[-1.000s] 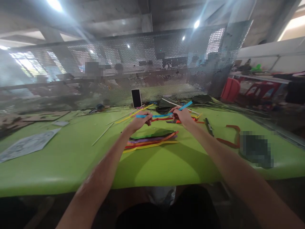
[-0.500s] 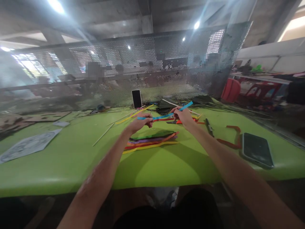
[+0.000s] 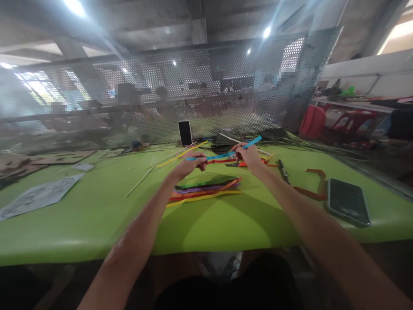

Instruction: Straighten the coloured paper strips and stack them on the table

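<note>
A narrow blue strip (image 3: 220,157) stretches between my two hands above the green table. My left hand (image 3: 192,164) pinches it close to its left end. Farther along, my right hand (image 3: 245,154) is closed on the strip, and its right end sticks out past the fingers. Below the hands, several coloured strips (image 3: 206,189) in green, black, purple, orange, red and yellow lie side by side. Beneath my right hand is an orange-red tool (image 3: 242,164), partly hidden, perhaps a cutter.
A dark tablet or phone (image 3: 348,201) lies at the right, beside a bent orange-red strip (image 3: 311,193) and a black pen (image 3: 284,171). A phone (image 3: 185,133) stands upright at the back before a perforated metal screen (image 3: 193,94). A printed sheet (image 3: 41,196) lies left.
</note>
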`<state>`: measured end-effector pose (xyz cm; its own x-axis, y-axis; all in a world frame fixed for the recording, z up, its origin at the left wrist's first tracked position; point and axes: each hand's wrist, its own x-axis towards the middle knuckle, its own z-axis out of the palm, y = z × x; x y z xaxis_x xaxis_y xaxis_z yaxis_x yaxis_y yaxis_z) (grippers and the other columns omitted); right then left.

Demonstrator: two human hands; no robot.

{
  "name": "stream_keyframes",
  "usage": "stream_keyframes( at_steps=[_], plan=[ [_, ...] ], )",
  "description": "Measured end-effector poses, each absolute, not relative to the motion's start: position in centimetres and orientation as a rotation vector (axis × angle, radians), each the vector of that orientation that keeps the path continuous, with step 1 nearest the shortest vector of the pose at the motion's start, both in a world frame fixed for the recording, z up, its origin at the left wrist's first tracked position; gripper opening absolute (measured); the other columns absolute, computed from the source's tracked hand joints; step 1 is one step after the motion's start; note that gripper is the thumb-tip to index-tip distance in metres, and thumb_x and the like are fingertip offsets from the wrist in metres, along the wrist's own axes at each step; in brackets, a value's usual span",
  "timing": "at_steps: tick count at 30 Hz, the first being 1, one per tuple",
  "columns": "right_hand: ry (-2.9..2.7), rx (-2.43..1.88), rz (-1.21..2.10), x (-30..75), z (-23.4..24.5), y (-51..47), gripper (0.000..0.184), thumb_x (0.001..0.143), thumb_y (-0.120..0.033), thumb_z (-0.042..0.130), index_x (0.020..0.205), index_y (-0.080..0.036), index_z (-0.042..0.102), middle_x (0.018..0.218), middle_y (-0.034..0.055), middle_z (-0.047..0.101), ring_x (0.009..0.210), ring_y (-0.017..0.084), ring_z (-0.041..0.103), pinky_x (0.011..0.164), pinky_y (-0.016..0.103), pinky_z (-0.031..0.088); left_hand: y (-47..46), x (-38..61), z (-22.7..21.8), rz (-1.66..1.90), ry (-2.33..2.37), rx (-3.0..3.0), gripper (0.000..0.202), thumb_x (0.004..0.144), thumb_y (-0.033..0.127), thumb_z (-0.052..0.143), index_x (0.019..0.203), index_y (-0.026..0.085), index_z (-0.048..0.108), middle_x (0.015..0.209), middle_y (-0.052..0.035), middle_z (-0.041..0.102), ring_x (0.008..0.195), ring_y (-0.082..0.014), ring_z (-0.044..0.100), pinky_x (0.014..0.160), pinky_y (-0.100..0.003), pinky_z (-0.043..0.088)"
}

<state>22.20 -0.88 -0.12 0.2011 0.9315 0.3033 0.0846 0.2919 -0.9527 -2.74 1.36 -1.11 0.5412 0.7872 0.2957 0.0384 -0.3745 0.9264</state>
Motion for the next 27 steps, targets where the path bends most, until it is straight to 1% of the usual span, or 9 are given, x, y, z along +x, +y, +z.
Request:
stream_keyframes(
  at_steps=[4, 11, 16, 22, 27],
  plan=[
    [-1.226, -1.119, 0.800, 22.24, -0.17, -0.89, 0.008, 0.073, -0.019, 0.060, 0.065, -0.017, 0.063, 0.050, -0.0014, 0.055, 0.044, 0.009, 0.050, 0.044, 0.020, 0.041, 1.28, -2.80, -1.00, 0.945, 0.691, 1.805, 0.020, 0.080, 0.033, 0.065, 0.073, 0.015, 0.066, 0.062, -0.0017, 0.063, 0.058, -0.0126, 0.059, 0.060, -0.027, 0.050],
    [-1.244, -1.127, 0.770, 22.38, -0.39, -0.47, 0.008, 0.070, -0.020, 0.060, 0.064, -0.017, 0.062, 0.047, -0.0021, 0.053, 0.043, 0.010, 0.049, 0.042, 0.021, 0.038, 1.24, -2.84, -0.84, 0.948, 0.702, 1.847, 0.022, 0.079, 0.033, 0.065, 0.067, 0.015, 0.066, 0.059, -0.0015, 0.062, 0.057, -0.0114, 0.058, 0.061, -0.025, 0.048],
    [-1.252, -1.125, 0.774, 22.27, -0.25, -0.67, 0.008, 0.070, -0.022, 0.062, 0.064, -0.017, 0.061, 0.047, -0.0024, 0.053, 0.043, 0.010, 0.049, 0.042, 0.021, 0.039, 0.96, -2.62, -0.75, 0.939, 0.700, 1.847, 0.021, 0.079, 0.034, 0.065, 0.069, 0.015, 0.065, 0.059, -0.0014, 0.063, 0.057, -0.0118, 0.059, 0.061, -0.026, 0.049],
    [-1.242, -1.114, 0.781, 22.33, -0.05, -0.99, 0.005, 0.067, -0.017, 0.057, 0.065, -0.017, 0.062, 0.049, -0.0025, 0.055, 0.043, 0.009, 0.050, 0.043, 0.020, 0.041, 0.69, -2.32, -0.78, 0.945, 0.692, 1.841, 0.020, 0.079, 0.034, 0.064, 0.070, 0.016, 0.065, 0.059, -0.0019, 0.063, 0.058, -0.0134, 0.061, 0.062, -0.027, 0.052],
    [-1.226, -1.092, 0.812, 22.30, 0.20, -0.92, 0.003, 0.067, -0.017, 0.060, 0.064, -0.018, 0.060, 0.047, -0.0033, 0.053, 0.042, 0.009, 0.048, 0.043, 0.021, 0.039, 0.87, -2.39, -1.28, 0.991, 0.718, 1.844, 0.020, 0.076, 0.033, 0.065, 0.067, 0.016, 0.065, 0.056, -0.0018, 0.062, 0.055, -0.0128, 0.059, 0.060, -0.026, 0.051]
  ],
)
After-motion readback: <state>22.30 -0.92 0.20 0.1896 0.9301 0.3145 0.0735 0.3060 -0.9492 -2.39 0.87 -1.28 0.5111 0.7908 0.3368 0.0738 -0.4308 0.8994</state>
